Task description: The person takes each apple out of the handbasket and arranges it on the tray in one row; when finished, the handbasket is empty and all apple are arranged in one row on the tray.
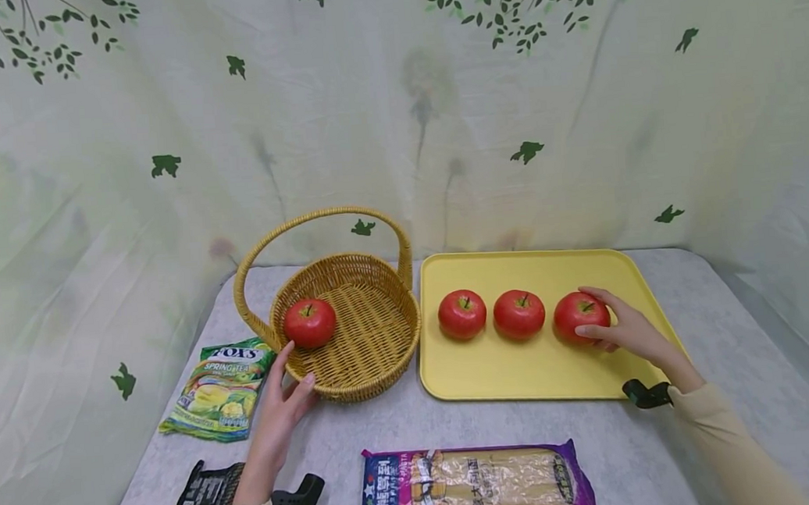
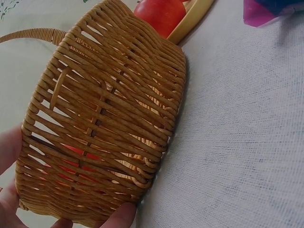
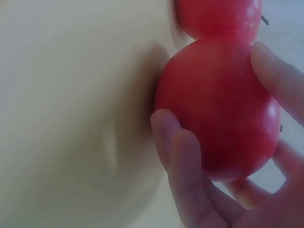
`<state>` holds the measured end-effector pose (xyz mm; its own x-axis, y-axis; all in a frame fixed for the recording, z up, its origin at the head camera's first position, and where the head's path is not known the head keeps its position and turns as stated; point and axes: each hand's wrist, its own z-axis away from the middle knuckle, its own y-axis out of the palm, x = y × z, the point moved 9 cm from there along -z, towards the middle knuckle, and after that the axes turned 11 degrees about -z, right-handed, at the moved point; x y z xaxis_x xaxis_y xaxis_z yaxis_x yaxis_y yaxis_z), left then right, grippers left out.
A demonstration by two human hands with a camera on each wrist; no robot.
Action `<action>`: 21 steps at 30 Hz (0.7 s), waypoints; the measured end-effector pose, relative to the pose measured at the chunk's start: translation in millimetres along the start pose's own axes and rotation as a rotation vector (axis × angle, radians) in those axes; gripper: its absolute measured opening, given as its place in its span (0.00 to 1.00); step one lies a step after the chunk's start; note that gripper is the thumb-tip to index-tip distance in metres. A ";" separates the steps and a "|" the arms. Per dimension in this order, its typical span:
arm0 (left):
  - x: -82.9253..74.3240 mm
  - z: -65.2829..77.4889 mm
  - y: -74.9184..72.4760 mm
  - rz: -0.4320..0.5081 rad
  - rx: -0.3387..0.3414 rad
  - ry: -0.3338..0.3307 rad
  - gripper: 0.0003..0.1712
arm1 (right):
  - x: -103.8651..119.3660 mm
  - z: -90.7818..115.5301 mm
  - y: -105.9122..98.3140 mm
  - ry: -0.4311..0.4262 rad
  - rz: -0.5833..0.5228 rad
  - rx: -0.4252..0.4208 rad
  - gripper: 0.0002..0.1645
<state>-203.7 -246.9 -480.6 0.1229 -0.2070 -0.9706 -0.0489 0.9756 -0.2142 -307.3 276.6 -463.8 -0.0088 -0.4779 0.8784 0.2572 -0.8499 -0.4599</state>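
My left hand holds the near left side of a round wicker basket with a tall arched handle. In the left wrist view, its fingers spread along the woven wall. One red apple lies inside the basket on the left. Over the yellow tray, my right hand grips the rightmost red apple, thumb and fingers around its side. Two more apples, a middle one and a left one, sit in a row on the tray.
A green candy bag lies left of the basket. Nearer me are a small black packet, partly behind my left wrist, and a purple pack of pasta. A leaf-printed cloth hangs behind the table.
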 end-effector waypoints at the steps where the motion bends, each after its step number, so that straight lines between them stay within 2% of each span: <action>1: 0.2 0.1 0.0 0.003 0.000 -0.001 0.39 | -0.2 -0.7 1.2 0.002 -0.002 0.004 0.49; 6: 1.1 0.1 -0.1 0.006 -0.001 -0.007 0.39 | -0.4 -2.0 4.8 -0.007 -0.021 0.041 0.48; 11: 1.3 0.1 -0.3 0.004 -0.002 -0.013 0.39 | 6.1 0.8 -1.1 -0.071 -0.015 0.051 0.47; 14: 1.5 -0.2 -0.5 0.003 -0.002 -0.017 0.39 | 16.7 3.0 -7.2 -0.116 -0.021 0.027 0.44; 17: 1.6 -0.6 -0.6 0.000 -0.003 -0.017 0.39 | 30.2 3.6 -9.2 -0.155 -0.074 0.014 0.40; 21: 2.1 -0.9 0.1 0.002 -0.004 -0.017 0.39 | 52.5 3.4 -0.3 -0.218 -0.158 0.049 0.35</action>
<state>-204.4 -247.3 -482.8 0.1393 -0.2039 -0.9690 -0.0530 0.9756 -0.2129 -304.5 252.5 -417.2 0.1544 -0.2771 0.9484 0.3154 -0.8958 -0.3131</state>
